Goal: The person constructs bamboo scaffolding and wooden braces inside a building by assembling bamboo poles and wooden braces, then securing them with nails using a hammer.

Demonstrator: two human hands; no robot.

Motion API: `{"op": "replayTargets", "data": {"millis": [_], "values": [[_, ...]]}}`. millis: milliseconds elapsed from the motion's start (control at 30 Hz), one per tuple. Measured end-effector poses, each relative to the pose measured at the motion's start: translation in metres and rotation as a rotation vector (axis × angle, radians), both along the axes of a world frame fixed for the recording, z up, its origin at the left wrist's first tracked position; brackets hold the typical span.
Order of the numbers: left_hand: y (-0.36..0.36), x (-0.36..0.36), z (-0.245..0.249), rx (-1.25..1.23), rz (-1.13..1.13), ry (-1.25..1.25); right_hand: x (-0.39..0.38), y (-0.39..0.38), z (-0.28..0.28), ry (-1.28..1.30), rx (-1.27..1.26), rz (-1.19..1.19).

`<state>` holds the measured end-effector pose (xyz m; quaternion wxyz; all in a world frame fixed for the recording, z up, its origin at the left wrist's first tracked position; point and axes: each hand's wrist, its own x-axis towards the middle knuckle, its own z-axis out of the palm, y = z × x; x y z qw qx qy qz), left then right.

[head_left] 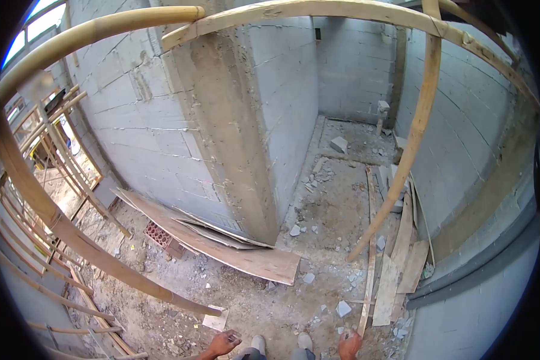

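View: a rubble-strewn floor (pixel 318 210) is seen from high above, enclosed by grey block walls (pixel 144 120).
Left hand (pixel 222 343): seen at the bottom edge, fingers loosely spread, nothing gripped; held just left of the shoes.
Right hand (pixel 349 345): seen at the bottom edge, just right of the shoes; partly cut off, so whether it is spread or closed cannot be told.
Shoes (pixel 258 343): 2 pale toes are seen between the 2 hands.
Small board piece (pixel 215 319): laid flat on the floor, just above the left hand in frame, at the foot of the curved pole; not touched.
Thin batten (pixel 369 270): long, laid on the floor along the right side; its near end is seen close to the right hand, contact cannot be told.
Curved pole (pixel 72 234): thick bamboo, swept from upper left down to the floor.
Top pole (pixel 342 9): bamboo, run across the top of the frame.
Diagonal pole (pixel 414 132): bamboo, lashed to the top pole, slanted down to the floor.
Plywood sheets (pixel 234 252): stacked at the base of the wall corner.
Red hollow brick (pixel 160 235): set just left of the sheets.
Planks (pixel 405 258): several are piled along the right wall.
Loose block (pixel 339 144): laid in the far bay, well apart from the hands.
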<state>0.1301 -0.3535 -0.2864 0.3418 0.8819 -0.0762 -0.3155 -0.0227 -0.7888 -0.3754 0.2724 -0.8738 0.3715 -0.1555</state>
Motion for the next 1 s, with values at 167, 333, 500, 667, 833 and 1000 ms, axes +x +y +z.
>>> {"op": "replayTargets", "data": {"millis": [167, 333, 500, 667, 833, 1000], "values": [[-0.112, -0.003, 0.049, -0.124, -0.224, -0.505, 0.02, 0.032, 0.024, 0.198, -0.012, 0.653], [-0.148, -0.019, 0.098, -0.302, -0.174, -0.466, 0.103, 0.049, 0.203, 0.034, 0.435, 0.855], [-0.105, -0.05, 0.121, -0.27, 0.233, -0.496, 0.167, 0.053, 0.236, 0.162, 0.649, 1.053], [-0.027, -0.097, 0.127, -0.108, 0.541, -0.499, 0.22, 0.127, 0.259, 0.251, 0.651, 1.335], [0.049, -0.123, 0.154, -0.336, 1.034, -0.486, 0.25, 0.249, 0.23, 0.345, 0.569, 1.665], [0.134, -0.109, 0.187, -0.529, 1.319, -0.552, 0.231, 0.393, 0.168, 0.48, 0.942, 1.78]]}}
